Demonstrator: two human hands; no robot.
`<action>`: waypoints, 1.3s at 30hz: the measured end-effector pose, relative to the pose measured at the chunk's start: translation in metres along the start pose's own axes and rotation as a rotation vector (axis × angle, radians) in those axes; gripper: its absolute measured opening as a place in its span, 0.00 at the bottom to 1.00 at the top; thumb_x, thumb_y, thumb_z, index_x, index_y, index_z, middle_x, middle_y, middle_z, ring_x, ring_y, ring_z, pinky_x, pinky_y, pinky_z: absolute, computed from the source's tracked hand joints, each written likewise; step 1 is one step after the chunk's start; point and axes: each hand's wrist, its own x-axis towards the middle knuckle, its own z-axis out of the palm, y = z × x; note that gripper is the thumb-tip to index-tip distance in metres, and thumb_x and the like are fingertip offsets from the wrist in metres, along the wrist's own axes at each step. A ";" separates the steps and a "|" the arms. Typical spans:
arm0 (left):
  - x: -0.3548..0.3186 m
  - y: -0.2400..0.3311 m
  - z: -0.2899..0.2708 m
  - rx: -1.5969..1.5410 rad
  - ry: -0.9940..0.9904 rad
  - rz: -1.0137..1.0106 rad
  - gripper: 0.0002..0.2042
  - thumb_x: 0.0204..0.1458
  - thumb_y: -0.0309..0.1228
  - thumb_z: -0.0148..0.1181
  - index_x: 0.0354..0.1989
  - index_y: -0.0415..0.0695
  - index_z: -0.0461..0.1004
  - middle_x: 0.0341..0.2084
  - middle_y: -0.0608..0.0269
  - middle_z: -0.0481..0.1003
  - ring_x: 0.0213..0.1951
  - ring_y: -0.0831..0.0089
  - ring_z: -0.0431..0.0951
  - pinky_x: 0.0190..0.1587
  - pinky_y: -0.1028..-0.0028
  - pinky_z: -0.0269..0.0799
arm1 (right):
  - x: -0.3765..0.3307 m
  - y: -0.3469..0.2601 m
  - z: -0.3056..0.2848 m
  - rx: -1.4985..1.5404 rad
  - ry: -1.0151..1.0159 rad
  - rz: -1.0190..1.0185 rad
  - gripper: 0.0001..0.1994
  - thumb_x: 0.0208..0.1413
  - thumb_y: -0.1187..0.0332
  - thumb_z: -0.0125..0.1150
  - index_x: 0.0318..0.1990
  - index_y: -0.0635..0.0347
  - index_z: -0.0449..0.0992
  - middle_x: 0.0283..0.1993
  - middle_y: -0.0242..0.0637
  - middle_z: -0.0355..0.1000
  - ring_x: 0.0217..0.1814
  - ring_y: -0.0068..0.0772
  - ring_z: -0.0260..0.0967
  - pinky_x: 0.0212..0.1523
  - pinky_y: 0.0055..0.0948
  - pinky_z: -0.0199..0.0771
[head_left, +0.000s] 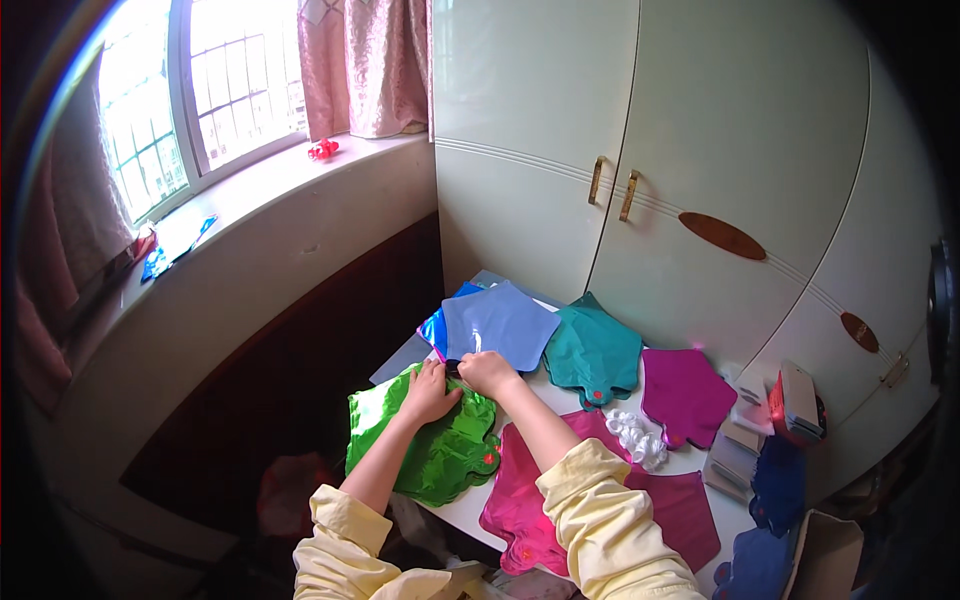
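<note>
A stack of shiny green foil pieces (440,450), lobed in outline with a small red spot at one corner, lies at the table's near left. My left hand (430,393) rests palm down on its upper part, fingers stretched toward the far edge. Right beside it, my right hand (487,373) is closed in a fist at that same edge; what its fingers grip is hidden. Just beyond my hands lies a pale blue foil piece (505,318), overlapping a brighter blue foil (434,330). Under my right forearm lies a pink foil piece (520,490).
Teal foil pieces (595,350), a purple foil piece (688,397) and a crumpled white bundle (637,438) lie to the right. Grey stacked pads (733,460), dark blue foil (778,485) and an open cardboard box (825,555) line the right edge. White cupboard doors (530,220) stand behind.
</note>
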 end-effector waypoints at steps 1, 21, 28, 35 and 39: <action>0.001 0.000 -0.003 -0.006 -0.014 0.011 0.34 0.50 0.45 0.59 0.58 0.32 0.59 0.62 0.41 0.58 0.68 0.49 0.52 0.67 0.47 0.46 | -0.001 0.001 0.001 -0.017 0.042 0.037 0.08 0.50 0.65 0.55 0.26 0.56 0.78 0.31 0.38 0.75 0.33 0.41 0.77 0.36 0.39 0.78; -0.001 0.009 -0.010 -0.159 0.124 0.177 0.24 0.47 0.35 0.61 0.53 0.41 0.67 0.48 0.51 0.69 0.53 0.55 0.69 0.58 0.59 0.63 | -0.022 0.016 -0.020 0.504 0.076 0.602 0.10 0.44 0.58 0.66 0.32 0.51 0.83 0.32 0.38 0.79 0.37 0.41 0.77 0.42 0.38 0.76; 0.005 0.009 -0.013 0.179 0.051 0.216 0.20 0.57 0.45 0.48 0.55 0.51 0.69 0.53 0.54 0.69 0.58 0.58 0.67 0.60 0.52 0.59 | -0.023 0.018 -0.012 0.735 0.176 0.721 0.13 0.42 0.56 0.70 0.31 0.55 0.82 0.29 0.40 0.78 0.30 0.37 0.77 0.36 0.33 0.75; 0.037 0.009 -0.014 0.212 -0.121 0.133 0.18 0.59 0.45 0.45 0.55 0.56 0.69 0.57 0.48 0.66 0.62 0.55 0.64 0.64 0.52 0.54 | -0.026 0.083 -0.007 1.234 0.734 0.967 0.11 0.49 0.64 0.66 0.26 0.63 0.78 0.24 0.34 0.75 0.26 0.24 0.69 0.30 0.31 0.69; 0.039 0.022 -0.016 0.257 -0.179 0.103 0.19 0.58 0.45 0.46 0.55 0.58 0.68 0.58 0.47 0.65 0.63 0.53 0.62 0.64 0.51 0.54 | -0.061 0.158 -0.059 1.196 1.088 1.150 0.12 0.51 0.65 0.64 0.25 0.64 0.74 0.24 0.32 0.73 0.25 0.23 0.65 0.29 0.32 0.67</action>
